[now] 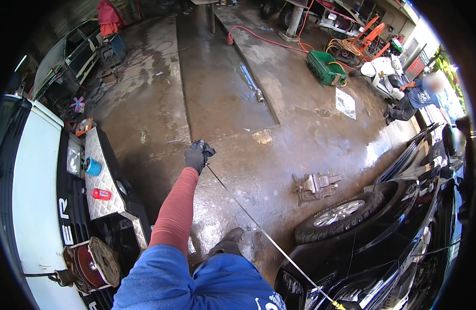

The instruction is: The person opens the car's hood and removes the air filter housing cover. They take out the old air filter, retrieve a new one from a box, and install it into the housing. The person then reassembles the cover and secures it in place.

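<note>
My left hand [195, 156], in a dark glove, stretches out ahead over the wet floor. It is closed on a crumpled black cloth [209, 150] around the tip of a long, thin dipstick [263, 232]. The metal rod slants down to the right and ends in a yellow handle [338, 306] at the lower edge. Only a dark sliver of my right hand [352, 306] shows there, beside the handle; its fingers are mostly cut off by the frame.
A black vehicle with a wheel [341, 213] stands at right, near a greasy metal part [316, 187] on the floor. At left, a white truck's bumper [99, 155] bears a blue filter [92, 166] and red bottle [101, 194]. Farther off are a green crate [325, 69] and a crouching person [421, 95].
</note>
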`<action>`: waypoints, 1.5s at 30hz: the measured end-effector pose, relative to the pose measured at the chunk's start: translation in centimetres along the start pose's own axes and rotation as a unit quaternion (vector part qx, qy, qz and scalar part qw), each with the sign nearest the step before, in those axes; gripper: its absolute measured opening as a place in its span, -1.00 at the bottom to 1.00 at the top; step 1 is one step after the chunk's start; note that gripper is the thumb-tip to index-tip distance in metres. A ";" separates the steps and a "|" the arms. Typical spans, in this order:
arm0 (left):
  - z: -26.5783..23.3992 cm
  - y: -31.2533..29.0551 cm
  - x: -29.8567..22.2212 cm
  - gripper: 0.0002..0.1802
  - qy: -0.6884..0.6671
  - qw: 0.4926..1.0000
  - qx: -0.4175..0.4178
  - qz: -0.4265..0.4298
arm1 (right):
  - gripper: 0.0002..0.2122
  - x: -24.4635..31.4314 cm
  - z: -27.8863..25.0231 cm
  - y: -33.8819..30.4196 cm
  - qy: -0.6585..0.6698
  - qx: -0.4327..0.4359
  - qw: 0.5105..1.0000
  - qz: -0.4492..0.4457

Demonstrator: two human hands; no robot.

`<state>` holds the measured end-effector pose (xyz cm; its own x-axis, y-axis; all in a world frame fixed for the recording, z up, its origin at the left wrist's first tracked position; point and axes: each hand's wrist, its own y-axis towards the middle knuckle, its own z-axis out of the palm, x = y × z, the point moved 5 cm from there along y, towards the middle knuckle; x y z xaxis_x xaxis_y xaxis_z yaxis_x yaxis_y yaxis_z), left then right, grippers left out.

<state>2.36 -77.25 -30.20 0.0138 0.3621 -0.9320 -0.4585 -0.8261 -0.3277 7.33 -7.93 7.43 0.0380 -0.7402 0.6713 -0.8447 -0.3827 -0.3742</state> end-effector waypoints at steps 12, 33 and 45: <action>-8.5 -11.5 1.5 -0.50 -0.139 0.986 -0.081 -0.040 | -0.73 3.1 -4.3 -6.5 -0.214 -0.018 0.942 -0.258; -15.7 -44.5 4.3 -0.42 -0.336 0.940 0.053 -0.031 | -0.69 -12.2 -13.7 -10.4 -0.021 -0.181 0.976 -0.124; -23.0 -63.1 11.7 -0.70 0.293 0.939 -0.179 0.032 | -0.57 -7.7 -12.4 -2.8 -0.321 -0.239 0.886 -0.236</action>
<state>51.88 -30.87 -24.00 0.5315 0.0934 -0.8419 -0.1490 -0.9681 -0.2015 2.83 5.71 11.25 0.6140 -0.7799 0.1217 -0.7769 -0.5700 0.2674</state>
